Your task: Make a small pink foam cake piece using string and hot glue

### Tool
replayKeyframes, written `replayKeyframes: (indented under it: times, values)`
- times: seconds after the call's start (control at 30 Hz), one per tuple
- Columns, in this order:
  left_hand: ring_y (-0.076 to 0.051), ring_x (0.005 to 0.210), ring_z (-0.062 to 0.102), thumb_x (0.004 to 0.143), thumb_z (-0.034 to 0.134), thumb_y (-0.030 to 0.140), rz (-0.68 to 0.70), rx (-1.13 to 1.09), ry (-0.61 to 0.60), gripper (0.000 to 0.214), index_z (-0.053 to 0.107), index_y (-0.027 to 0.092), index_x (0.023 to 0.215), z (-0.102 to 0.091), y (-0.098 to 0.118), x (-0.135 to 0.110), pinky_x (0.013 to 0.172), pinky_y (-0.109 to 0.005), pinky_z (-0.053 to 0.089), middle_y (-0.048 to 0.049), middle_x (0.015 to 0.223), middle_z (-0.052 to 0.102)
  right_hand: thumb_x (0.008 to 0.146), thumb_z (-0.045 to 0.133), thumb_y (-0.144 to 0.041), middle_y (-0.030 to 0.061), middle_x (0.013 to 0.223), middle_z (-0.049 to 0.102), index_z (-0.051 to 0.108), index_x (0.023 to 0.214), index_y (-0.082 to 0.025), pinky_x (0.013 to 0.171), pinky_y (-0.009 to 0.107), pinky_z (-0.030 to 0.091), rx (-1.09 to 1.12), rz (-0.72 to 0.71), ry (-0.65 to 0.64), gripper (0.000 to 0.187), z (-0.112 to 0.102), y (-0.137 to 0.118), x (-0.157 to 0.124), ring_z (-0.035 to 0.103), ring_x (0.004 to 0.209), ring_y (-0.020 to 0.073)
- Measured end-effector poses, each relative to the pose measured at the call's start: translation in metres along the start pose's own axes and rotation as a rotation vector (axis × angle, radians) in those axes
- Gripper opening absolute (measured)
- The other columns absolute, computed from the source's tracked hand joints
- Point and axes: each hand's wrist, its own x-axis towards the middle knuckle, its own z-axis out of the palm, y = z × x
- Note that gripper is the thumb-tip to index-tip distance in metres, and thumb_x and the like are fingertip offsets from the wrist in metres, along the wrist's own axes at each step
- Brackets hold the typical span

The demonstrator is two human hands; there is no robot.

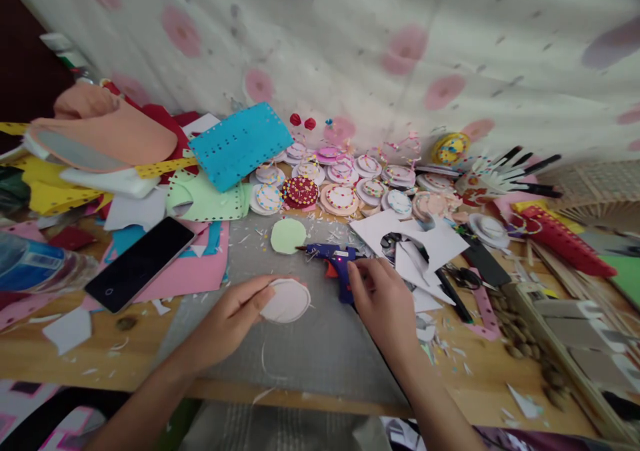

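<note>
Between the thumb and fingers of my left hand point(249, 311) is a round white paper disc point(287, 300), held over the grey cutting mat point(300, 358). My right hand point(384, 304) has its fingers curled together right beside the handle of a blue glue gun point(329, 252). That gun lies on its side, nozzle to the left, its small light lit and its cord running under my right wrist. What the right fingertips hold, if anything, is hidden. Just beyond the nozzle lies a pale green paper disc point(289, 236).
Several small decorated paper hats point(341, 199) stand along the back. White paper offcuts point(413, 241) lie to the right, near scissors point(465, 278) and a wooden tray point(565, 351). At left are a phone point(141, 264), a plastic bottle point(40, 264) and coloured felt point(243, 146).
</note>
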Motion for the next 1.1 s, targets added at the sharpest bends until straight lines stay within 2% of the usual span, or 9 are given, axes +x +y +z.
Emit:
replayKeyframes:
  times: [0.07, 0.13, 0.2, 0.33, 0.43, 0.63, 0.8, 0.97, 1.1]
  values:
    - [-0.024, 0.111, 0.062, 0.094, 0.047, 0.047, 0.041, 0.115, 0.035, 0.043, 0.064, 0.024, 0.125, 0.003, 0.010, -0.006, 0.095, -0.030, 0.048, -0.0071, 0.128, 0.066, 0.092, 0.053, -0.031, 0.0055, 0.084, 0.064, 0.065, 0.092, -0.020, 0.067, 0.030, 0.045, 0.155, -0.110, -0.053, 0.017, -0.010, -0.014, -0.011, 0.058, 0.073, 0.0181]
    - [-0.023, 0.112, 0.062, 0.094, 0.045, 0.045, 0.081, 0.209, 0.056, 0.040, 0.066, 0.025, 0.121, 0.008, 0.019, -0.013, 0.098, -0.028, 0.046, -0.0046, 0.125, 0.068, 0.092, 0.055, -0.028, 0.0051, 0.089, 0.065, 0.066, 0.094, -0.021, 0.069, 0.028, 0.047, 0.364, -0.151, -0.153, 0.013, -0.017, -0.027, -0.020, 0.060, 0.081, 0.0176]
    - [-0.022, 0.112, 0.062, 0.095, 0.044, 0.041, 0.117, 0.268, 0.061, 0.036, 0.067, 0.028, 0.120, 0.014, 0.024, -0.021, 0.097, -0.025, 0.047, -0.0014, 0.122, 0.069, 0.090, 0.060, -0.027, 0.0048, 0.090, 0.066, 0.068, 0.093, -0.023, 0.071, 0.028, 0.047, 0.472, -0.156, -0.222, 0.010, -0.019, -0.039, -0.026, 0.060, 0.088, 0.0182]
    - [-0.020, 0.108, 0.065, 0.095, 0.046, 0.033, 0.177, 0.333, 0.074, 0.033, 0.065, 0.036, 0.122, 0.022, 0.024, -0.036, 0.091, -0.020, 0.048, 0.0045, 0.119, 0.071, 0.085, 0.068, -0.026, 0.0032, 0.081, 0.065, 0.071, 0.086, -0.023, 0.068, 0.027, 0.047, 0.595, -0.080, -0.292, 0.004, -0.021, -0.049, -0.030, 0.058, 0.078, 0.0164]
    - [-0.020, 0.105, 0.067, 0.094, 0.047, 0.028, 0.244, 0.368, 0.043, 0.036, 0.063, 0.038, 0.125, 0.022, 0.023, -0.044, 0.089, -0.020, 0.049, 0.0050, 0.118, 0.071, 0.082, 0.071, -0.025, 0.0019, 0.075, 0.064, 0.071, 0.080, -0.023, 0.065, 0.026, 0.047, 0.707, -0.011, -0.345, 0.004, -0.024, -0.050, -0.030, 0.059, 0.073, 0.0149]
    - [-0.020, 0.111, 0.065, 0.094, 0.047, 0.022, 0.295, 0.408, -0.012, 0.043, 0.056, 0.039, 0.133, 0.017, 0.028, -0.048, 0.093, -0.020, 0.048, 0.0056, 0.126, 0.067, 0.079, 0.073, -0.023, 0.0017, 0.081, 0.068, 0.075, 0.086, -0.023, 0.070, 0.024, 0.052, 0.856, 0.106, -0.527, 0.008, -0.028, -0.047, -0.028, 0.063, 0.075, 0.0130]
    - [-0.019, 0.116, 0.063, 0.094, 0.047, 0.020, 0.320, 0.373, -0.055, 0.046, 0.053, 0.042, 0.134, 0.019, 0.034, -0.046, 0.097, -0.019, 0.046, 0.0077, 0.129, 0.064, 0.080, 0.072, -0.019, 0.0014, 0.084, 0.069, 0.075, 0.086, -0.024, 0.072, 0.023, 0.052, 0.861, 0.090, -0.551, 0.008, -0.029, -0.047, -0.029, 0.063, 0.077, 0.0122]
    - [-0.019, 0.118, 0.062, 0.094, 0.047, 0.024, 0.269, 0.352, -0.090, 0.043, 0.055, 0.042, 0.132, 0.021, 0.036, -0.044, 0.098, -0.020, 0.045, 0.0076, 0.129, 0.064, 0.077, 0.073, -0.017, 0.0020, 0.076, 0.066, 0.075, 0.078, -0.022, 0.066, 0.025, 0.051, 0.879, 0.062, -0.484, 0.006, -0.026, -0.047, -0.032, 0.061, 0.070, 0.0126]
    - [-0.021, 0.112, 0.064, 0.093, 0.052, 0.032, 0.154, 0.311, -0.021, 0.035, 0.063, 0.039, 0.125, 0.022, 0.032, -0.043, 0.096, -0.021, 0.047, 0.0044, 0.124, 0.068, 0.077, 0.073, -0.017, 0.0024, 0.071, 0.065, 0.075, 0.076, -0.021, 0.060, 0.024, 0.050, 0.880, 0.065, -0.402, 0.005, -0.022, -0.048, -0.032, 0.059, 0.065, 0.0127]
